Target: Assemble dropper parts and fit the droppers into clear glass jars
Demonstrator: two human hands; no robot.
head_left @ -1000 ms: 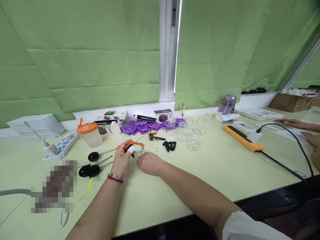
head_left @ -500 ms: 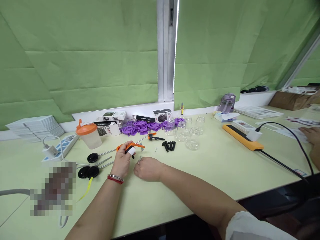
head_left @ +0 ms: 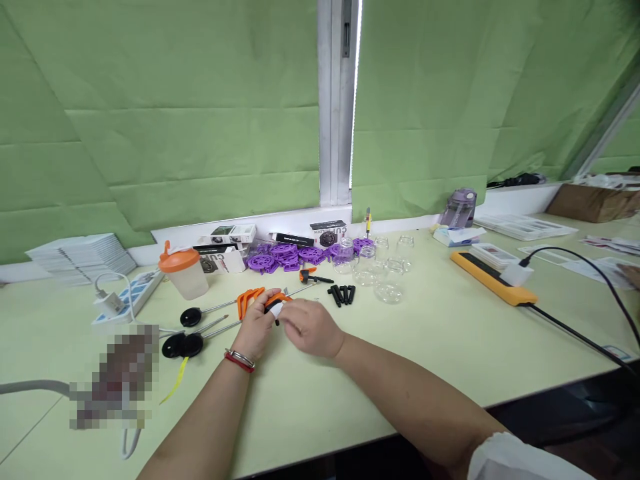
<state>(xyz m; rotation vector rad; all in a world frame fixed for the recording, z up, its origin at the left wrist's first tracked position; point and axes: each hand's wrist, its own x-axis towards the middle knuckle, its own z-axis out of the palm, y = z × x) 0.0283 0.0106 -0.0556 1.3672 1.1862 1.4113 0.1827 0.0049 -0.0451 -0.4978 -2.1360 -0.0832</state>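
Observation:
My left hand (head_left: 257, 331), with a white wrapping on the thumb, is closed around an orange-and-black plastic part (head_left: 281, 299). Against the right side of that part, my right hand (head_left: 314, 328) has its fingers pinched together; whatever lies between them is hidden. Other orange plastic pieces (head_left: 243, 303) lie just left of the held one. Farther back is a similar orange-and-black piece with a black stem (head_left: 315, 278). Several short black plastic pieces (head_left: 343, 295) lie to its right. Metal rods with round black ends (head_left: 191, 317) rest left of my left hand.
Purple plastic wheel-like parts (head_left: 285, 255) are heaped before printed boxes (head_left: 330, 235). Clear jars (head_left: 389, 292) stand right of them. An orange-lidded cup (head_left: 187, 277) and white power strip (head_left: 143, 293) are left; a yellow-and-black power strip (head_left: 493, 280) with a cable is right.
My right hand has risen from the table to the part in my left hand, its fingers now touching there. The view has shifted slightly.

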